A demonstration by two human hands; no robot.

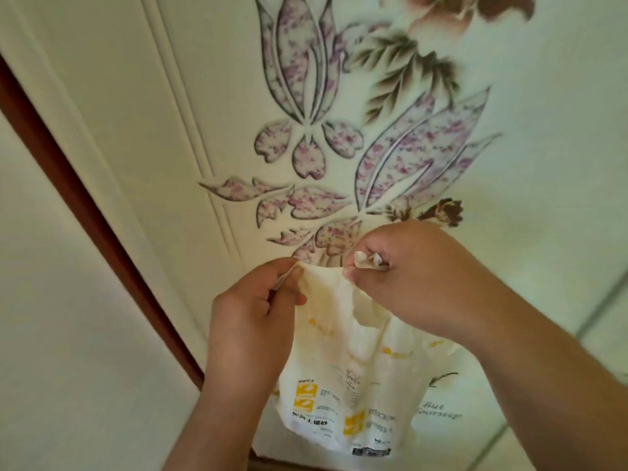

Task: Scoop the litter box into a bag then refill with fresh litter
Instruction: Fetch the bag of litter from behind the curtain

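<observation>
The litter bag (343, 375) is a cream plastic sack with yellow blocks and small dark print on its lower face. It hangs in mid-air, held up by both hands at its top edge, with its bottom end lowest in the head view. The top edge is stretched between the two hands and the mouth sags partly open below it.

The left hand (251, 321) is at the bag's upper left corner. Its thumb and curled fingers pinch the top edge there. The right hand (407, 277) is at the bag's upper right corner. Its fingers are curled tight, and a bunched bit of the bag's plastic shows inside the fist. Both bare forearms run down from the bag toward the lower edge of the view.

Behind the bag stands a cream panel (339, 130) with raised purple and brown flowers and leaves. A dark brown wooden strip (85, 198) runs along the panel's left side. Left of that strip is a plain pale surface (68, 334). Right of the bag, thin grey lines (598, 314) cross a pale surface.
</observation>
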